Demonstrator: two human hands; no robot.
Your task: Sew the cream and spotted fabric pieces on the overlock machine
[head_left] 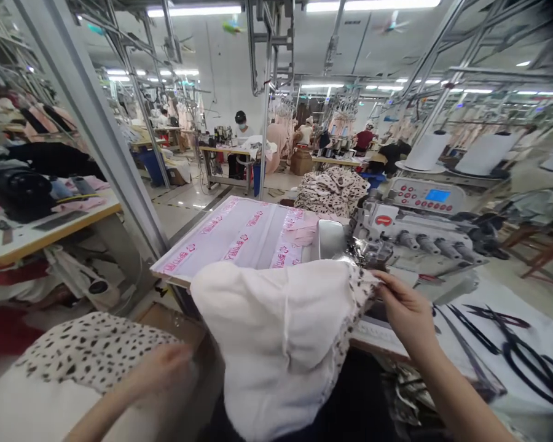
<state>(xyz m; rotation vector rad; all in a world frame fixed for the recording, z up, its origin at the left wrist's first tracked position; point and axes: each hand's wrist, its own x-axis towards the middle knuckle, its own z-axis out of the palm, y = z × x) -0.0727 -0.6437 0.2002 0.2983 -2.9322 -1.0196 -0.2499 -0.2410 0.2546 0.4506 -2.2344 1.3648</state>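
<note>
A white garment piece [276, 331] with a spotted edge hangs over the front of the sewing table. My right hand [403, 307] pinches its spotted edge just in front of the overlock sewing machine [419, 236], close to the presser foot. My left hand [163, 368] is low at the left, blurred by motion, resting on or by a pile of spotted fabric [87, 347]; its fingers cannot be made out.
Black scissors [520, 350] lie on the white cover at the right. A sheet with pink printing [239, 236] covers the table behind the garment. More spotted fabric [332, 190] is heaped beyond. Other workers sit at far tables; a metal post [96, 129] stands at the left.
</note>
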